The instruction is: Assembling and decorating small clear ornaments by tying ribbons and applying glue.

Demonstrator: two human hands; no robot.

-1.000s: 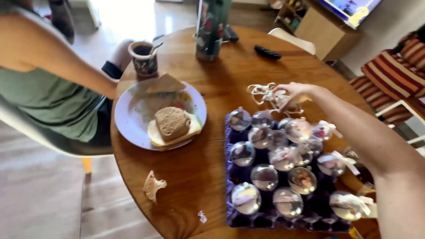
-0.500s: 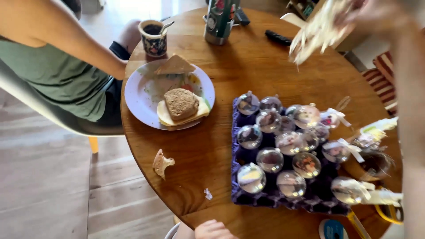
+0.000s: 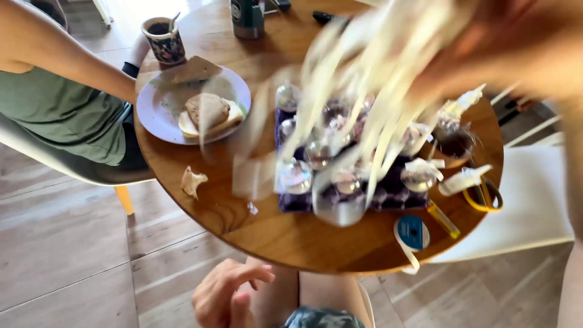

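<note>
My right hand (image 3: 516, 42) is raised close to the camera and grips a blurred bundle of white ribbons (image 3: 376, 79). A clear round ball (image 3: 339, 206) appears to dangle from the bundle. Under it, a purple tray (image 3: 388, 191) on the round wooden table (image 3: 303, 243) holds several more clear balls with white ribbons. Below the table's edge, my left hand (image 3: 228, 294) hovers by my knee with its fingers loosely apart and nothing in it.
Another person (image 3: 61, 103) sits at the left beside a white plate (image 3: 159, 118) of bread and a patterned cup (image 3: 163, 39). A blue tape roll (image 3: 413, 232), yellow scissors (image 3: 483, 194) and small glue bottles lie near the right edge. A white chair (image 3: 534, 200) stands at the right.
My right hand has lifted the ribbon bundle from the tray up toward the camera. My left hand has come into view below the table edge. The view has shifted back.
</note>
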